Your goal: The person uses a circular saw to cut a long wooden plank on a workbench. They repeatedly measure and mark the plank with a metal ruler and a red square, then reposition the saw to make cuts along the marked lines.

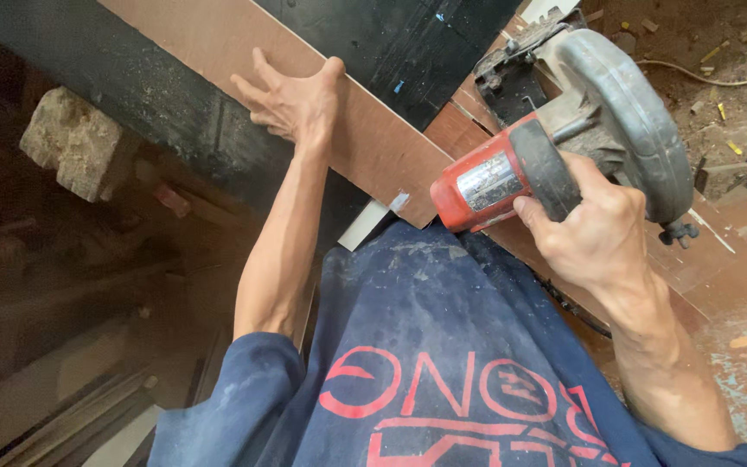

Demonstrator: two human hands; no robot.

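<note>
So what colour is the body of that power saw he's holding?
Red-orange, with a grey blade guard. The circular saw sits in the right hand; the head view shows it.

Even daylight from the right, deep murky shadow at left, sharp centre, slight wide-angle stretch at edges.

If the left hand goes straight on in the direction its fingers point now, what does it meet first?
The left hand lies spread on the brown board, its fingers pointing up-left. Going on, it would probably slide off the board's far edge onto the black panel; depth is unclear.

Rough carpentry site: plywood boards [373, 130], circular saw [581, 130], littered dirt floor [728, 78].
</note>
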